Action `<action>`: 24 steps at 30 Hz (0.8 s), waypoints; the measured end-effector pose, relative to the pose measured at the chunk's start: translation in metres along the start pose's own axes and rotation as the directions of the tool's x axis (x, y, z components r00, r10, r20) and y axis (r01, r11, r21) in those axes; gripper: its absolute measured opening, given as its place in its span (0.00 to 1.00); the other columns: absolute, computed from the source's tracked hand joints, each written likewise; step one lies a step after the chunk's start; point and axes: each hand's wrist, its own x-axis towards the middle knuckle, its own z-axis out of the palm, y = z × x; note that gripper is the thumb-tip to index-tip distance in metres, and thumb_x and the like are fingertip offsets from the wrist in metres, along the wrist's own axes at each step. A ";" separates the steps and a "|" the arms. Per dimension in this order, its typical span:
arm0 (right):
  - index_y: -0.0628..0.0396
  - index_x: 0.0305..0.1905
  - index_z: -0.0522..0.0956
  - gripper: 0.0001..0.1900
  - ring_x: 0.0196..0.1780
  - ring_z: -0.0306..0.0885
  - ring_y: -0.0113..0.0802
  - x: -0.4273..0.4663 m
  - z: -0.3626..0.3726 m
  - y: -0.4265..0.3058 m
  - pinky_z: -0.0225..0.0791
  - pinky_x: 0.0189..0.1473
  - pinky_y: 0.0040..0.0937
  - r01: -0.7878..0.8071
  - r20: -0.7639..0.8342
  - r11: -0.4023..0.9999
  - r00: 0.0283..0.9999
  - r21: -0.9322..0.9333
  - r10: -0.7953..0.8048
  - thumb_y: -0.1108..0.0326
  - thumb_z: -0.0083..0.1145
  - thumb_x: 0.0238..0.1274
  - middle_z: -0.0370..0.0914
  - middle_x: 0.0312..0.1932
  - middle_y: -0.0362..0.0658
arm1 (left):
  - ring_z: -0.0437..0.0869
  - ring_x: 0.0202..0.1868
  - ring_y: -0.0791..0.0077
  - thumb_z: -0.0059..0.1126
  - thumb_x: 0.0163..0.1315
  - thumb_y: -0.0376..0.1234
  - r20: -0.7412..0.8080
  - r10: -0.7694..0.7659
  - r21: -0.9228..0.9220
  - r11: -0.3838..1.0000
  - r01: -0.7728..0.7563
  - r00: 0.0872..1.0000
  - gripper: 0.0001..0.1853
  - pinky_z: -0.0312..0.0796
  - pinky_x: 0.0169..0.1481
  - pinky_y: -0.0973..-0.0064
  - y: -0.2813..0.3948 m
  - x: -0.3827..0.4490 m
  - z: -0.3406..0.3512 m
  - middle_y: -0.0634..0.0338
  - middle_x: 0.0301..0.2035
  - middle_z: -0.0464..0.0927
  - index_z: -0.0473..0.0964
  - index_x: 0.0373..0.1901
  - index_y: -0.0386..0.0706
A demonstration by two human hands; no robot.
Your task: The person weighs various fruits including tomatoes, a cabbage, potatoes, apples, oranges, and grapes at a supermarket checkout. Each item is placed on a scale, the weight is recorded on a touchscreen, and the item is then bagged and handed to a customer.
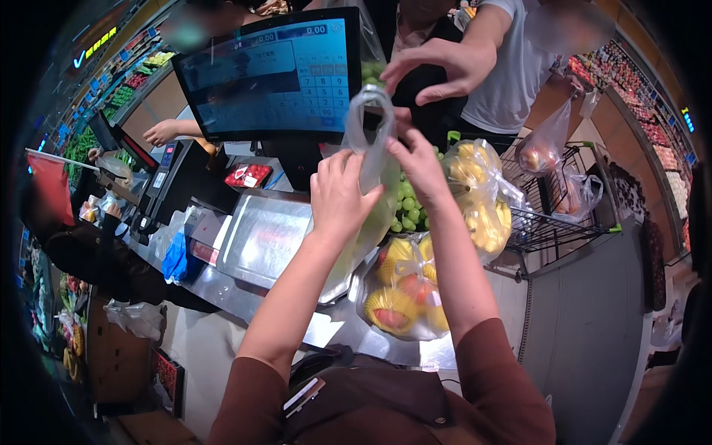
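Observation:
A clear plastic carrier bag (374, 172) hangs upright before me, its handle loop standing up at the top. My left hand (340, 194) is on the near left side of the bag, fingers near its upper part and thumb pointing right. Higher up, my right hand (418, 158) pinches the bag's right side below the loop. Something pale green shows through the film; I cannot tell what. Green grapes (409, 208) lie just behind the bag. Below my right hand sits a tied bag of fruit in yellow foam nets (403, 289). Another person's hand (450, 69) reaches above the loop.
A metal weighing plate (267, 236) lies left of the bag, under a touchscreen monitor (267, 83). Bagged yellow fruit (481, 194) stands at the right, beside a wire shopping cart (548, 217). A printer (178, 178) and packed red fruit (248, 176) are further left. Several people stand opposite.

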 end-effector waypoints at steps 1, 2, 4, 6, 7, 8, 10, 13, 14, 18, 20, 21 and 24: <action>0.63 0.50 0.72 0.18 0.40 0.71 0.21 0.006 0.014 0.008 0.66 0.45 0.21 0.001 0.038 0.999 0.999 0.043 -0.003 0.62 0.58 0.62 0.77 0.38 0.39 | 0.72 0.50 0.55 0.66 0.50 0.38 0.031 -0.016 -0.057 0.998 0.018 0.999 0.22 0.66 0.51 0.64 -0.007 0.004 -0.002 0.55 0.45 0.75 0.74 0.46 0.41; 0.62 0.45 0.72 0.14 0.38 0.71 0.22 0.004 0.012 0.008 0.65 0.45 0.21 -0.042 0.108 0.998 0.993 -0.043 0.047 0.63 0.57 0.62 0.76 0.34 0.38 | 0.74 0.47 0.55 0.64 0.53 0.37 0.065 -0.027 -0.114 0.993 0.034 0.998 0.17 0.67 0.50 0.65 -0.019 0.004 -0.008 0.55 0.42 0.76 0.76 0.43 0.40; 0.58 0.36 0.70 0.09 0.31 0.70 0.23 -0.016 0.031 -0.014 0.65 0.41 0.23 -0.148 0.214 0.988 0.967 0.044 0.135 0.65 0.56 0.63 0.72 0.25 0.37 | 0.76 0.40 0.58 0.58 0.58 0.35 0.030 -0.086 -0.246 0.965 0.091 0.996 0.09 0.68 0.46 0.68 -0.048 -0.006 -0.028 0.57 0.35 0.78 0.78 0.35 0.39; 0.55 0.32 0.67 0.10 0.20 0.64 0.24 -0.029 0.052 -0.045 0.67 0.35 0.27 -0.304 0.286 0.917 0.931 0.257 0.228 0.65 0.56 0.63 0.66 0.19 0.36 | 0.76 0.34 0.68 0.53 0.63 0.33 -0.032 -0.262 -0.600 0.777 0.191 0.965 0.08 0.68 0.42 0.73 -0.072 -0.015 -0.062 0.59 0.31 0.78 0.77 0.31 0.38; 0.55 0.34 0.67 0.10 0.18 0.61 0.21 -0.030 0.066 -0.054 0.66 0.32 0.26 -0.334 0.312 0.912 0.916 0.240 0.254 0.65 0.56 0.63 0.63 0.18 0.34 | 0.76 0.32 0.74 0.52 0.65 0.34 0.020 -0.383 -0.807 0.539 0.241 0.924 0.09 0.67 0.40 0.76 -0.088 -0.022 -0.075 0.61 0.30 0.78 0.76 0.31 0.37; 0.55 0.36 0.68 0.09 0.18 0.60 0.20 -0.027 0.080 -0.066 0.65 0.30 0.24 -0.402 0.396 0.882 0.872 0.248 0.286 0.65 0.56 0.63 0.63 0.18 0.33 | 0.75 0.31 0.77 0.50 0.67 0.34 0.031 -0.427 -0.883 0.413 0.225 0.904 0.10 0.67 0.40 0.78 -0.104 -0.022 -0.087 0.61 0.29 0.77 0.75 0.31 0.38; 0.57 0.40 0.70 0.09 0.17 0.56 0.16 -0.018 0.109 -0.080 0.60 0.25 0.20 -0.489 0.515 0.840 0.796 0.236 0.319 0.65 0.55 0.64 0.62 0.18 0.30 | 0.74 0.31 0.81 0.46 0.70 0.34 0.073 -0.471 -0.943 0.254 0.214 0.879 0.12 0.66 0.40 0.81 -0.140 -0.012 -0.109 0.62 0.29 0.77 0.75 0.32 0.38; 0.60 0.42 0.74 0.09 0.16 0.54 0.15 0.013 0.160 -0.101 0.52 0.19 0.18 -0.383 0.427 0.906 0.860 0.180 0.279 0.65 0.52 0.66 0.62 0.18 0.30 | 0.71 0.29 0.83 0.43 0.71 0.35 -0.102 -0.412 -0.902 0.423 0.091 0.906 0.13 0.64 0.37 0.83 -0.188 0.013 -0.135 0.65 0.27 0.75 0.73 0.30 0.38; 0.61 0.44 0.73 0.09 0.16 0.54 0.16 0.028 0.169 -0.103 0.51 0.19 0.17 -0.328 0.346 0.923 0.905 0.201 0.246 0.66 0.48 0.68 0.65 0.19 0.32 | 0.70 0.29 0.84 0.43 0.71 0.35 -0.116 -0.326 -0.857 0.510 0.071 0.938 0.12 0.62 0.37 0.84 -0.201 0.020 -0.146 0.65 0.27 0.74 0.73 0.32 0.39; 0.65 0.50 0.67 0.16 0.15 0.56 0.22 0.079 0.177 -0.110 0.53 0.17 0.19 -0.093 0.047 0.986 0.995 0.138 0.087 0.78 0.34 0.58 0.77 0.31 0.54 | 0.68 0.23 0.84 0.42 0.68 0.35 0.107 -0.147 -0.855 0.492 0.167 0.983 0.16 0.60 0.30 0.85 -0.226 0.057 -0.198 0.65 0.20 0.71 0.70 0.23 0.38; 0.61 0.51 0.65 0.12 0.17 0.63 0.21 0.083 0.193 -0.121 0.56 0.16 0.14 -0.059 0.062 0.993 0.997 0.105 0.052 0.76 0.36 0.64 0.78 0.39 0.58 | 0.71 0.23 0.81 0.40 0.66 0.34 0.333 -0.024 -0.926 0.183 0.332 0.943 0.14 0.63 0.31 0.83 -0.232 0.065 -0.213 0.62 0.21 0.74 0.73 0.27 0.37; 0.61 0.51 0.65 0.13 0.18 0.65 0.22 0.080 0.199 -0.126 0.57 0.16 0.13 -0.045 0.084 0.990 0.996 0.135 0.033 0.77 0.37 0.63 0.77 0.42 0.61 | 0.72 0.23 0.80 0.40 0.65 0.34 0.417 0.104 -0.908 -0.010 0.420 0.903 0.14 0.65 0.32 0.82 -0.231 0.068 -0.217 0.60 0.23 0.75 0.76 0.32 0.36; 0.62 0.58 0.59 0.21 0.30 0.78 0.32 0.046 0.215 -0.123 0.62 0.16 0.14 -0.133 0.228 0.981 0.969 0.143 0.098 0.80 0.42 0.58 0.71 0.54 0.64 | 0.80 0.33 0.77 0.40 0.64 0.34 0.420 0.184 -0.901 0.199 0.385 0.888 0.21 0.68 0.34 0.82 -0.194 0.061 -0.218 0.55 0.40 0.79 0.70 0.57 0.35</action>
